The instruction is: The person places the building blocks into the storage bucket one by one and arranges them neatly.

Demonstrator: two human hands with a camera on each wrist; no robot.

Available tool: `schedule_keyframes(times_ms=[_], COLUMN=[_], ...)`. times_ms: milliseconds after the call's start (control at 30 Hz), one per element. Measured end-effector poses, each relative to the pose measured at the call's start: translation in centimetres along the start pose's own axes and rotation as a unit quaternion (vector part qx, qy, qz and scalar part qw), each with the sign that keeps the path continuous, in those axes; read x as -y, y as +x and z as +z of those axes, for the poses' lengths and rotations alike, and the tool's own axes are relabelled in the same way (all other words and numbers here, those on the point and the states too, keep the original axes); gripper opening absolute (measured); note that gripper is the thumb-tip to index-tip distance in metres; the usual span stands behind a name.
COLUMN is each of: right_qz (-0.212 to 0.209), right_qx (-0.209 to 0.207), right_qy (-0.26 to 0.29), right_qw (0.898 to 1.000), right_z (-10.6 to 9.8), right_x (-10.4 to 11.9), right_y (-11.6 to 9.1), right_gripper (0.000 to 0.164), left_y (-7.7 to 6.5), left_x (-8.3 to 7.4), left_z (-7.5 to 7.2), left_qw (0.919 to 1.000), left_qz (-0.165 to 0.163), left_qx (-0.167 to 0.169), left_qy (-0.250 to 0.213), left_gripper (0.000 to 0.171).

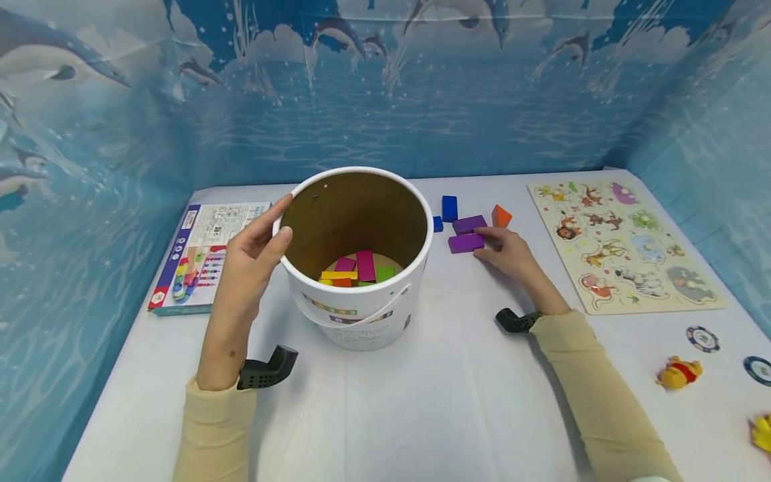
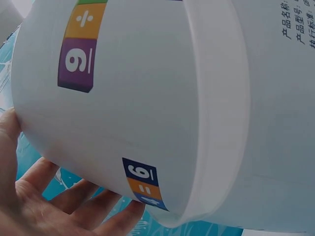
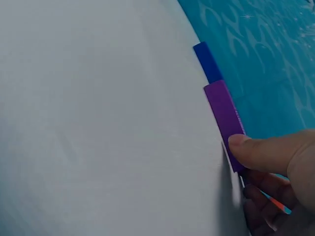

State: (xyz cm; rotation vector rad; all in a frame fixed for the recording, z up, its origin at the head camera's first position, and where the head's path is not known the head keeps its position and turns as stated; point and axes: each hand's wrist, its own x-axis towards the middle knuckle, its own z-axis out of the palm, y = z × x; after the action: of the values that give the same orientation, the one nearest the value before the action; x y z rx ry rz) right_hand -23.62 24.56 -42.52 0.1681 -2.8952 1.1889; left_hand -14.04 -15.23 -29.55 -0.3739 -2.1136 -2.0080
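A white bucket [image 1: 361, 314] stands at the middle of the table, its printed wall filling most of the left wrist view. My left hand [image 1: 255, 251] grips its rim on the left side, thumb at the rim and fingers along the outside. Inside lie several coloured wooden blocks [image 1: 365, 266], pink, yellow, orange and green. To the bucket's right, my right hand [image 1: 508, 254] pinches the right end of the nearer purple block [image 1: 464, 244] between thumb and fingers. Another purple block [image 1: 468, 224] lies just behind it. Two blue blocks [image 1: 449, 208] and an orange triangular block [image 1: 500, 216] lie close by.
A boxed toy [image 1: 201, 254] lies left of the bucket. On the right is a wooden animal puzzle board [image 1: 626, 244]. Nearer me are a small bear figure [image 1: 679, 373], round chips [image 1: 703, 339] and a yellow toy [image 1: 761, 432]. A blue dolphin curtain [image 1: 373, 114] surrounds the table.
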Motion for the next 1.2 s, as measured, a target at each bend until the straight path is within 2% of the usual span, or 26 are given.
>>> schedule_keyframes(times_ms=[100,200,400,567,700,767,833,967,1033,1067,1100,1133,1167,1200], right_qz=[-0.03,-0.043,-0.045,-0.033,-0.005,0.006,0.004,-0.037,-0.06,-0.071,-0.082,-0.092,-0.099,-0.105], right_qx=[-0.011,-0.024,-0.001,0.031,0.054,0.054,0.048,0.054,0.069,0.079,0.09,0.098,0.108,0.118], right_qy=[-0.029,-0.039,-0.042,0.019,0.124,0.201,0.292,0.465,0.516,0.531,0.54,0.54,0.535,0.524], right_qw=[0.999,0.998,0.998,0.999,0.991,0.978,0.955,0.883,0.852,0.84,0.833,0.831,0.832,0.837], right_z=[0.5,0.8,0.5,-0.8,-2.5,-3.4,-4.4,-6.1,-6.7,-6.9,-7.0,-7.1,-7.2,-7.2], right_x=[0.2,0.2,0.4,1.0,2.5,3.8,5.4,9.2,11.4,12.5,13.7,14.9,16.0,17.2], right_y=[0.0,-0.3,-2.3,-4.6,-5.9,-6.3,-6.4,-6.2,-5.9,-5.7,-5.5,-5.2,-5.0,-4.7], right_gripper=[0.039,0.034,0.035,0.036,0.041,0.042,0.042,0.04,0.041,0.041,0.042,0.042,0.042,0.042], left_y=[0.0,-0.1,-0.1,-0.1,-0.1,-0.1,-0.1,-0.1,-0.1,-0.1,-0.1,-0.1,-0.1,-0.1], left_x=[0.0,0.0,0.0,0.1,0.1,0.0,-0.1,-0.2,-0.1,-0.1,-0.1,0.0,0.0,0.0], left_z=[0.0,0.0,0.0,0.0,0.0,0.0,0.0,0.0,0.0,0.0,0.0,0.0,0.0,0.0], left_qw=[1.0,1.0,1.0,1.0,1.0,1.0,1.0,1.0,1.0,1.0,1.0,1.0,1.0,1.0], left_qz=[0.0,-0.001,-0.001,0.003,0.003,0.002,0.0,0.0,-0.001,-0.002,-0.003,-0.004,-0.005,-0.006], left_qx=[-0.001,-0.001,0.004,0.008,0.008,0.007,0.006,0.006,0.007,0.007,0.006,0.006,0.006,0.005], left_qy=[0.001,0.003,0.001,-0.001,0.0,0.002,0.002,0.001,0.0,0.0,0.002,0.003,0.004,0.005], left_gripper=[0.04,0.041,0.042,0.042,0.042,0.042,0.042,0.042,0.042,0.042,0.043,0.043,0.043,0.043])
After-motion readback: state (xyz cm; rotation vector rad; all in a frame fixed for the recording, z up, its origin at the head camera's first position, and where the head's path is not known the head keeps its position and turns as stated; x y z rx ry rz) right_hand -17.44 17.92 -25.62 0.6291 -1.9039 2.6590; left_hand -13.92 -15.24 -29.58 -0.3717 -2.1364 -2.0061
